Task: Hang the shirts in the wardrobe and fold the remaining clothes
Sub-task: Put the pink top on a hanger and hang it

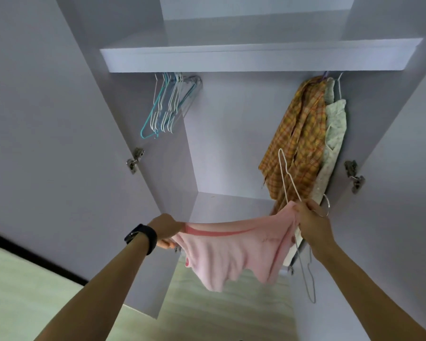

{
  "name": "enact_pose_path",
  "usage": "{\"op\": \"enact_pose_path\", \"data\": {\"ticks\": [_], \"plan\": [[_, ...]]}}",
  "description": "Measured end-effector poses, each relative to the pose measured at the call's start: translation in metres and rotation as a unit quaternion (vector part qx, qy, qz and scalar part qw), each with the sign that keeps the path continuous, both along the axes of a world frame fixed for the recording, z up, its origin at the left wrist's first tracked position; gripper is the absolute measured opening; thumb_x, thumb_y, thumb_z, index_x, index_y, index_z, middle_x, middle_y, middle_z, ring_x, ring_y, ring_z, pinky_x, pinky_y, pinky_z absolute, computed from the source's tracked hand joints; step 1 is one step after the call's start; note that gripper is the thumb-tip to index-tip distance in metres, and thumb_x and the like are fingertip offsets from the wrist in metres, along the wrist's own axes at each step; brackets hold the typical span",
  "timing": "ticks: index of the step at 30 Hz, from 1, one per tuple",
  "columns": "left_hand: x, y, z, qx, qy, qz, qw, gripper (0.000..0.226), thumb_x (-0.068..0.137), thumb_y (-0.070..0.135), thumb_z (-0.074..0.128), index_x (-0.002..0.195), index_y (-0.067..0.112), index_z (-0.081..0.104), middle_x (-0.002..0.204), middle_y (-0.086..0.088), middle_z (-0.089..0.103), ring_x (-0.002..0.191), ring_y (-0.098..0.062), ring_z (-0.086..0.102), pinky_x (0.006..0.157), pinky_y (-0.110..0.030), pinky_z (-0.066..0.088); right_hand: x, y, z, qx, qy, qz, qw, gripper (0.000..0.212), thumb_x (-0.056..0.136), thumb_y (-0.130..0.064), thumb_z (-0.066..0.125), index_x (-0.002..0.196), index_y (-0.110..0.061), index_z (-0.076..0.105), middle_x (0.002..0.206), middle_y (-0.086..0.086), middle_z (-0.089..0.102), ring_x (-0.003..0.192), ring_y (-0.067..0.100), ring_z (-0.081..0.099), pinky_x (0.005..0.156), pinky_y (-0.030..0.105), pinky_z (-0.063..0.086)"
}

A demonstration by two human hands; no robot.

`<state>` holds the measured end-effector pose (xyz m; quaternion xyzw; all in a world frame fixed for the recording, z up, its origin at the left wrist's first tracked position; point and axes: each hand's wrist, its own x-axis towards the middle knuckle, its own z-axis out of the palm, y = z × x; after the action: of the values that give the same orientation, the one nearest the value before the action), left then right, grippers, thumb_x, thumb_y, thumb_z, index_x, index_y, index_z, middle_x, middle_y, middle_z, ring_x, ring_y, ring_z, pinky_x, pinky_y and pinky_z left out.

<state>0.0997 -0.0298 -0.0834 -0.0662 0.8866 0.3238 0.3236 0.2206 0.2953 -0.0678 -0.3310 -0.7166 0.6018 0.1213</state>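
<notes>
No readable text anywhere; faint mark on pink shirt illegible.

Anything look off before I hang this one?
Nothing looks damaged. The white wire hanger stands on end in the right hand at the edge of the pink cloth shirt, not level through its shoulders. The left hand grips the opposite edge.

Soft dim daylight — wide-angle edge bending, slight blur.

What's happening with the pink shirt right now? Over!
Left hand grips pink shirt. Right hand holds shirt and white hanger. Not hung yet. Plaid shirt hangs close behind.
</notes>
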Motion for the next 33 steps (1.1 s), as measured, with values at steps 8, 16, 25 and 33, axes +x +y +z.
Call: {"op": "enact_pose_path", "data": {"ticks": [8, 16, 25, 33], "plan": [[-0.006, 0.028, 0.027, 0.369, 0.047, 0.118, 0.921, 0.035, 0.063, 0.020, 0.078, 0.089, -0.001, 0.068, 0.088, -0.019, 0.066, 0.080, -0.030, 0.064, 0.076, -0.034, 0.053, 0.013, 0.003, -0.026, 0.041, -0.068, 0.032, 0.996, 0.018, 0.098, -0.026, 0.055, 0.083, -0.020, 0.062, 0.076, 0.002, 0.061, 0.073, 0.020, 0.056, 0.060, 0.029, 0.038], [-0.010, 0.059, 0.059, 0.369, 0.029, 0.054, 0.928, 0.024, 0.086, 0.012, 0.072, 0.106, 0.000, 0.069, 0.092, -0.014, 0.070, 0.078, -0.025, 0.067, 0.070, -0.029, 0.052, 0.010, -0.001, -0.011, 0.071, -0.061, 0.024, 0.995, 0.037, 0.103, -0.037, 0.048, 0.076, -0.018, 0.065, 0.077, 0.002, 0.066, 0.072, 0.017, 0.058, 0.062, 0.029, 0.041], [-0.028, 0.054, 0.063, 0.340, 0.059, 0.130, 0.929, 0.033, 0.086, 0.007, 0.074, 0.118, 0.003, 0.066, 0.114, -0.018, 0.071, 0.094, -0.029, 0.070, 0.066, -0.029, 0.057, 0.022, 0.004, -0.001, 0.049, -0.058, 0.081, 0.994, 0.050, 0.087, -0.023, 0.070, 0.040, -0.022, 0.057, 0.048, 0.003, 0.049, 0.050, 0.016, 0.043, 0.058, 0.032, 0.037], [-0.021, 0.067, 0.073, 0.332, -0.027, 0.029, 0.942, 0.033, 0.087, 0.010, 0.073, 0.118, 0.008, 0.062, 0.108, -0.010, 0.074, 0.093, -0.025, 0.072, 0.071, -0.032, 0.056, 0.012, -0.005, 0.016, 0.111, -0.020, 0.123, 0.986, 0.043, 0.087, -0.022, 0.069, 0.044, -0.020, 0.063, 0.048, 0.005, 0.053, 0.043, 0.013, 0.042, 0.048, 0.021, 0.038]]}}
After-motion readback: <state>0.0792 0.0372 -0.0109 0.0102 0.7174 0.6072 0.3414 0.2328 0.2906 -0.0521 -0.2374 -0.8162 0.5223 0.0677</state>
